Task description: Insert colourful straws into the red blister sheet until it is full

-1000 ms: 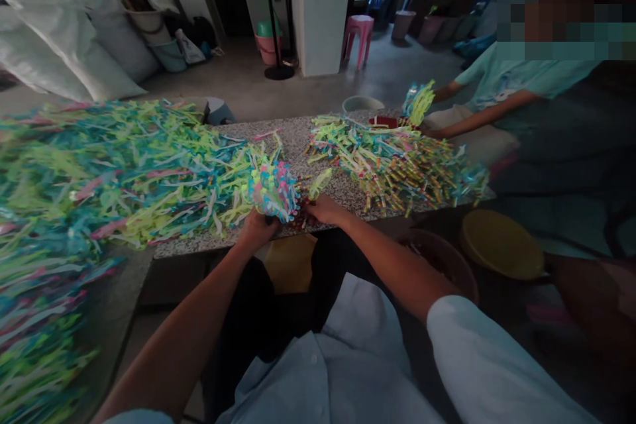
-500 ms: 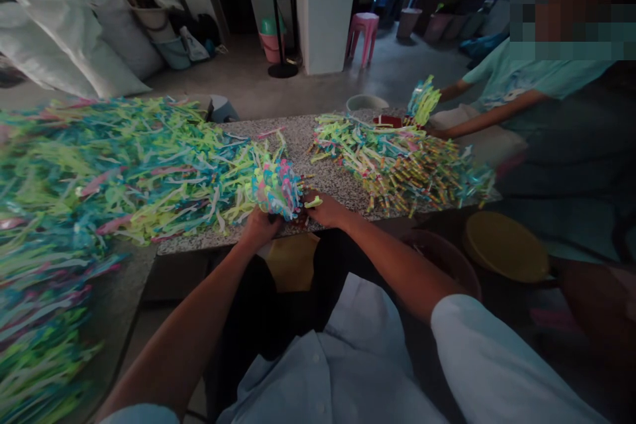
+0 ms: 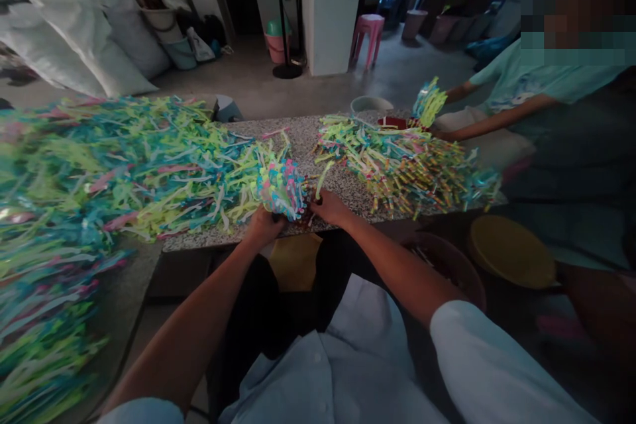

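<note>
My left hand (image 3: 265,225) is closed around the near side of a bundle of thin plastic strips (image 3: 282,187), whose pink, blue and pale ends point up. To its right, my right hand (image 3: 330,207) pinches a single yellow-green plastic strip (image 3: 324,176), which stands up from the fingers. Small dark reddish bits lie between the two hands at the table's near edge, too small to make out. A big heap of loose green, blue and pink strips (image 3: 149,165) spreads left of my hands. On the right lies a pile of strips with orange-brown banded ends (image 3: 417,165).
The speckled stone table (image 3: 298,139) runs across in front of me. A co-worker (image 3: 517,106) at the right holds another strip bundle (image 3: 428,103). Below the near edge stand a reddish basin (image 3: 464,271) and a round yellow stool top (image 3: 511,250). White sacks (image 3: 64,40) lean at back left.
The strip in my right hand has swung from lying nearly flat to standing upright. My left hand stays on the bundle. The whole view has shifted slightly.
</note>
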{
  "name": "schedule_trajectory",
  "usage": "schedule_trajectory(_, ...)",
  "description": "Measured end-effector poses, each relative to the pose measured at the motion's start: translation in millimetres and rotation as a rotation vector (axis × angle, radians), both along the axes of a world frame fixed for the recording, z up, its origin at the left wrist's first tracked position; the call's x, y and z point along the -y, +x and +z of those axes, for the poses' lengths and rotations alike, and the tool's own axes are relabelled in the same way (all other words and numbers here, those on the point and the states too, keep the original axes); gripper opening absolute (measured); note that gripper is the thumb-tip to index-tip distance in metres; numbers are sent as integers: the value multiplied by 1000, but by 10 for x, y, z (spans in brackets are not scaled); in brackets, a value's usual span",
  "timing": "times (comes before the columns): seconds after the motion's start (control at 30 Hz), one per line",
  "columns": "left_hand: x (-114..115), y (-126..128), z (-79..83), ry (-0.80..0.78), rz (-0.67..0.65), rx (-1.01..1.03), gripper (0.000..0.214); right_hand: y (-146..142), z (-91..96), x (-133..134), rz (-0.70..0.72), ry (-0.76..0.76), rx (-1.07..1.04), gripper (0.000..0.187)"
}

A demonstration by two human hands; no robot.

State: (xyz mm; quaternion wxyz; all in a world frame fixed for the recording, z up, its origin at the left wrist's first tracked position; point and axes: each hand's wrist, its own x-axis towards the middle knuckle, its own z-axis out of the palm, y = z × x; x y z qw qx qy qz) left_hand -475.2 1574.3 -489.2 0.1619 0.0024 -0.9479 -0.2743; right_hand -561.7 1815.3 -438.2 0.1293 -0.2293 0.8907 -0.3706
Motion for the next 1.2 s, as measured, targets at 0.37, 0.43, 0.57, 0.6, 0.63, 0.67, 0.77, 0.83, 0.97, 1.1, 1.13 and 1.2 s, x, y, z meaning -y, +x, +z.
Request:
schedule_trajectory(0.37, -2, 4, 2, -22, 0, 21, 21, 18, 241, -17, 200, 118, 0, 19)
schedule_trajectory(0.43, 0, 0, -6, -24, 8, 12, 22, 17, 255, -21, 208, 127, -3, 18)
schedule_trajectory(0.57, 5, -3, -8, -22, -13, -13, 24, 16, 174, -17, 204, 114, -60, 19)
schedule_trajectory(0.6, 5, -3, -9, -22, -14, -13, 23, 15, 146, -14, 204, 131, -91, 18)
schedule_trajectory(0.63, 6, -3, -10, -22, -14, -11, 22, 13, 120, -10, 206, 153, -123, 18)
schedule_trajectory(0.67, 6, -2, -12, -23, -14, -12, 22, 11, 99, -8, 209, 173, -153, 18)
schedule_trajectory(0.77, 3, 0, -12, -26, -17, -26, 22, 6, 68, -10, 235, 199, -205, 18)
schedule_trajectory(0.83, -1, -1, -7, -28, -16, -27, 23, 10, 74, -16, 256, 212, -216, 19)
schedule_trajectory(0.97, -4, -3, -1, -33, -11, -5, 23, 25, 97, -21, 290, 262, -253, 22)
schedule_trajectory(1.1, 3, -2, -14, -35, 3, 1, 27, 22, 116, -3, 312, 345, -274, 26)
schedule_trajectory(1.13, 4, -2, -16, -34, 2, 0, 28, 19, 126, 3, 319, 368, -275, 27)
schedule_trajectory(1.2, 7, -4, -14, -34, -3, -1, 28, 17, 157, 15, 336, 411, -280, 30)
